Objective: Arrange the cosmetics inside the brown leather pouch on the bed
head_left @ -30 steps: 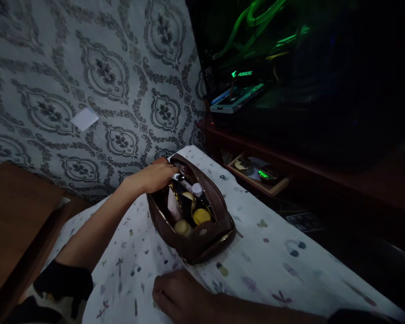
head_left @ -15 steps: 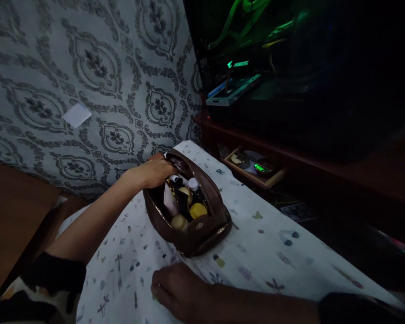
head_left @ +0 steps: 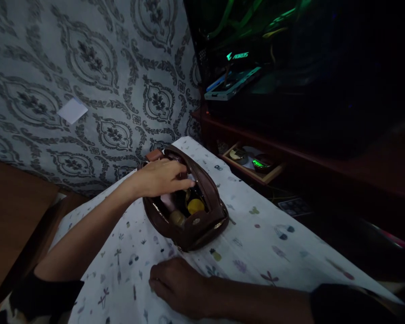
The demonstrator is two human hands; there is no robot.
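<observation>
A brown zip bag lies unzipped on the patterned white cloth. Inside it are a round yellow lid, a beige round jar or lid and a pale pink item. My left hand reaches over the bag's far left side, thumb and fingers apart. The thumb tip is by a small white cap; the other fingertips are partly hidden in the bag. In front of the bag, my right hand rests curled on the cloth. Whatever its fingers may enclose is hidden.
At the right stands a dark computer case with green light, on a reddish-brown desk. A small open drawer holds round items. Patterned wallpaper rises behind, and a wooden surface lies to the left.
My left hand has come up from deeper in the bag and moved right, toward the white cap. My right hand stays curled on the cloth. The view has shifted slightly.
</observation>
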